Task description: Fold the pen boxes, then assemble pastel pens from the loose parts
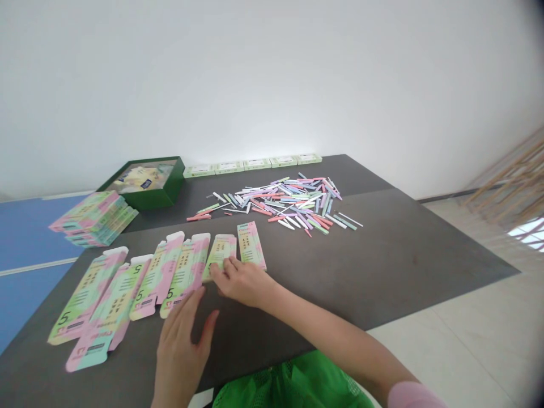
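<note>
My right hand [244, 280] is on the near end of a small pink-and-green carton [222, 247], its fingers curled and pressed on it. Part of that carton is hidden under the fingers. My left hand [182, 340] holds nothing, thumb and fingers apart, with its fingertips beside the near end of an unfolded flat carton [191, 260]. Several more flat cartons [114, 303] lie to the left, flaps spread and some overlapping. Just right of the carton under my right hand lies another closed-looking carton [251, 245].
A loose heap of thin coloured sticks [293, 201] spreads across the back of the dark table [361, 255]. Stacked cartons [96, 218] stand at left, before a green box [157, 195] holding packets. Several pale green boxes [257, 164] line the wall.
</note>
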A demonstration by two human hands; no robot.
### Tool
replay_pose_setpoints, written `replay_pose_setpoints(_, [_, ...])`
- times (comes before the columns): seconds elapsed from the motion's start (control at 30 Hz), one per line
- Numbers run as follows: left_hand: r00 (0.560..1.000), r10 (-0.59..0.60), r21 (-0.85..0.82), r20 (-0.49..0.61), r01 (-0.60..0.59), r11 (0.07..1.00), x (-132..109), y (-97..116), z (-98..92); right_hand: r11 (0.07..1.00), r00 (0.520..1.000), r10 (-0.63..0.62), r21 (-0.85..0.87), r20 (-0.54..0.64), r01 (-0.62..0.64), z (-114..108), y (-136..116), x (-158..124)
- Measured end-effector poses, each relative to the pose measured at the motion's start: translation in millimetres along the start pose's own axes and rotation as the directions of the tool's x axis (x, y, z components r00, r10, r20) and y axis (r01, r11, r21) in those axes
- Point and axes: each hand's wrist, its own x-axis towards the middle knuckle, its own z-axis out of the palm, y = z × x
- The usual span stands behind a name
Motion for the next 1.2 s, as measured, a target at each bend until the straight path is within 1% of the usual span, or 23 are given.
replay_pose_setpoints(0.07, [0.997,-0.082,-0.005,-0.012,0.082,0.997,21.9,-4.1,-9.5,0.998,0.996,0.062,0.005,-0.064,-0.062,-20.6,3.0,1.5])
replay_pose_setpoints(0.13, [0.991,-0.13,-0.021,-0.019,0.13,0.991,48.0,-3.4,-20.6,0.988,0.968,0.145,0.074,-0.205,-0.132,-43.4,3.0,0.6])
replay_pose_setpoints(0.17, [0.993,-0.121,-0.026,-0.015,0.121,0.992,60.9,-1.0,-26.0,0.974,0.923,0.206,0.154,-0.326,-0.163,-54.2,1.8,-1.4])
replay_pose_setpoints(0.23, [0.998,-0.058,-0.048,-0.024,0.057,0.997,82.7,6.8,-34.2,0.936,0.777,0.314,0.315,-0.546,-0.156,-72.2,-2.5,-8.3])
replay_pose_setpoints(0.27, [0.999,0.0,-0.048,-0.038,-0.002,0.999,90.7,11.5,-36.4,0.915,0.699,0.359,0.379,-0.618,-0.135,-79.0,-5.1,-12.6])
replay_pose_setpoints(0.3, [0.997,0.058,-0.04,-0.051,-0.06,0.997,96.4,16.1,-37.0,0.901,0.649,0.386,0.42,-0.655,-0.112,-84.1,-7.8,-17.2])
replay_pose_setpoints(0.33, [0.992,0.112,-0.024,-0.064,-0.114,0.993,100.0,20.3,-36.3,0.884,0.624,0.412,0.457,-0.664,-0.097,-88.0,-10.1,-21.6])
replay_pose_setpoints(0.37, [0.985,0.155,-0.004,-0.079,-0.156,0.988,101.8,23.7,-34.4,0.863,0.619,0.439,0.498,-0.652,-0.087,-91.0,-12.0,-25.8])
replay_pose_setpoints(0.4, [0.979,0.181,0.01,-0.092,-0.18,0.984,102.2,26.3,-31.9,0.835,0.631,0.465,0.545,-0.621,-0.078,-93.5,-13.2,-29.7])
replay_pose_setpoints(0.47, [0.974,0.206,0.004,-0.095,-0.207,0.978,100.8,28.9,-26.8,0.759,0.697,0.5,0.648,-0.514,-0.067,-98.7,-13.5,-36.6])
replay_pose_setpoints(0.53, [0.974,0.216,-0.029,-0.063,-0.218,0.976,98.8,28.7,-24.0,0.678,0.772,0.499,0.732,-0.393,-0.065,-105.5,-10.9,-42.6])
replay_pose_setpoints(0.6, [0.971,0.237,-0.044,-0.013,-0.238,0.97,97.5,26.7,-23.9,0.593,0.824,0.487,0.802,-0.291,-0.067,-112.7,-6.8,-48.0])
replay_pose_setpoints(0.67, [0.967,0.255,-0.025,0.001,-0.255,0.967,97.2,23.9,-24.8,0.483,0.833,0.506,0.874,-0.222,-0.06,-117.8,-3.1,-52.4])
replay_pose_setpoints(0.77, [0.966,0.259,-0.009,-0.026,-0.259,0.966,98.1,19.4,-23.9,0.283,0.822,0.55,0.959,-0.146,-0.019,-117.6,-2.7,-55.9])
replay_pose_setpoints(0.8, [0.964,0.262,-0.024,-0.038,-0.263,0.965,99.1,18.3,-23.0,0.242,0.817,0.56,0.97,-0.137,-0.003,-115.7,-4.2,-56.0])
replay_pose_setpoints(0.83, [0.961,0.272,-0.052,-0.038,-0.274,0.96,100.5,17.7,-22.2,0.228,0.806,0.576,0.974,-0.139,0.004,-113.4,-6.4,-55.4])
replay_pose_setpoints(0.87, [0.957,0.29,-0.085,-0.029,-0.291,0.953,102.5,17.8,-21.8,0.249,0.786,0.599,0.968,-0.155,0.001,-111.0,-9.0,-54.3])
replay_pose_setpoints(0.9, [0.951,0.31,-0.115,-0.013,-0.31,0.944,104.9,18.6,-22.0,0.305,0.76,0.623,0.952,-0.187,-0.016,-109.0,-11.9,-53.0])
replay_pose_setpoints(0.97, [0.942,0.335,-0.158,0.024,-0.328,0.931,110.9,22.1,-24.7,0.485,0.707,0.64,0.872,-0.302,-0.066,-107.3,-17.3,-50.0])
replay_pose_setpoints(1.03, [0.943,0.33,-0.177,0.048,-0.317,0.932,116.9,27.2,-30.0,0.65,0.692,0.59,0.753,-0.415,-0.102,-108.8,-21.4,-47.9])
replay_pose_setpoints(1.07, [0.945,0.32,-0.188,0.063,-0.304,0.934,119.3,29.7,-32.9,0.703,0.69,0.561,0.704,-0.457,-0.105,-110.4,-22.7,-47.4])
replay_pose_setpoints(1.13, [0.949,0.306,-0.205,0.071,-0.286,0.936,122.1,33.6,-38.1,0.762,0.681,0.52,0.64,-0.516,-0.099,-113.5,-24.2,-47.2])
replay_pose_setpoints(1.2, [0.953,0.294,-0.202,0.068,-0.275,0.94,122.1,35.3,-40.8,0.771,0.686,0.506,0.63,-0.523,-0.089,-114.6,-24.7,-47.1])
